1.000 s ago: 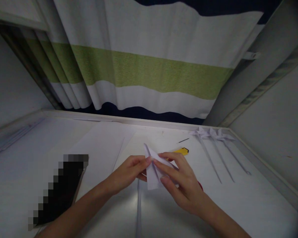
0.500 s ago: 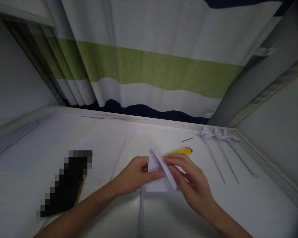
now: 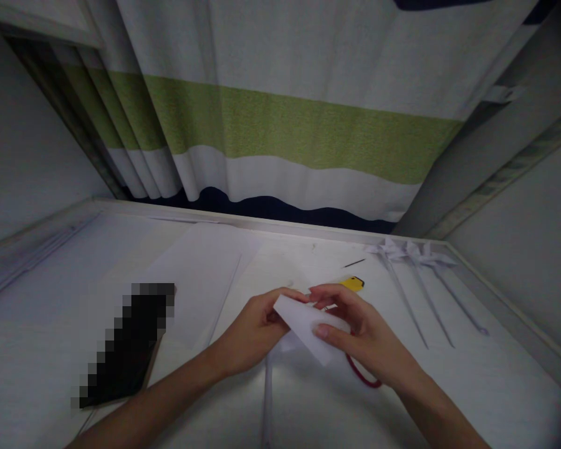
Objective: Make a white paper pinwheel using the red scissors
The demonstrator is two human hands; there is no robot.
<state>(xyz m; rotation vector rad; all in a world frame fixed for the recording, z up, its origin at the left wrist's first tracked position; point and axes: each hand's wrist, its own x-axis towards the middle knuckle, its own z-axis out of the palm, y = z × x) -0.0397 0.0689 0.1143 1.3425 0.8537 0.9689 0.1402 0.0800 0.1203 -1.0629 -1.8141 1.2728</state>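
Note:
A piece of white folded paper [image 3: 308,327] is held up between my two hands, tilted, with one corner pointing up and left. My left hand [image 3: 257,327] grips its left side from behind, its fingertips partly hidden by the sheet. On the right, my right hand [image 3: 359,337] has its thumb on the paper's near face and its fingers curled over the top edge. A red loop [image 3: 363,376], like a scissors handle, shows below my right hand. Beyond the fingers lies a yellow-handled tool [image 3: 354,284], partly covered. Below the paper, a thin white paper stick [image 3: 267,399] points toward me.
Several white paper pinwheels on sticks [image 3: 416,252] lie at the back right. A thin dark rod [image 3: 354,263] is near them. White sheets [image 3: 201,262] cover the left of the table, with a dark, pixelated flat object [image 3: 126,349] on them. A striped curtain [image 3: 285,125] hangs behind.
The paper has tipped from standing nearly on edge to showing its broad face. My right thumb has come onto that face, and more of the red loop shows.

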